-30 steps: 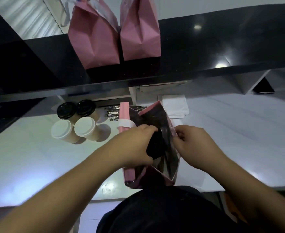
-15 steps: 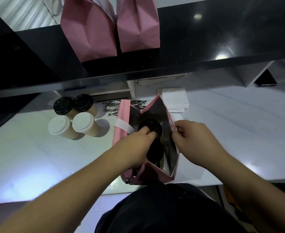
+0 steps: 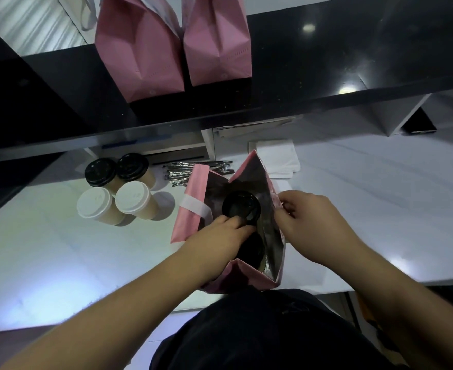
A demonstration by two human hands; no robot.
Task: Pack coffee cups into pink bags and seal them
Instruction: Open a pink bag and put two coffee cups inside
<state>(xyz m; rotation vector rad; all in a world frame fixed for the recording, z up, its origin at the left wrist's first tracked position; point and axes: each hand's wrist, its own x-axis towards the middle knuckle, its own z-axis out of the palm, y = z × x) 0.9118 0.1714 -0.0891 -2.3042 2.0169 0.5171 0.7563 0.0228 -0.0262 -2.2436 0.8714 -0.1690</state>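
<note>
**Second cup being seated in the open pink bag**

The open pink bag stands on the white counter at the near edge, just in front of the person. One black-lidded cup is seen inside it toward 12 o'clock; a second dark lid sits just behind it toward 6 o'clock, partly hidden.

For the step to be done well, the near cup should be lowered straight and kept upright, the bag mouth being held wide so that the foil lining is not snagged and the two lids are not knocked together.

The left hand is reached down into the bag from 7 o'clock, fingers curled over the near cup's lid; whether the cup is gripped or only pressed cannot be told. The right hand comes from 4 o'clock and pinches the bag's right rim, pulling it outward.

Four more cups wait at 10 o'clock of the bag.
</note>
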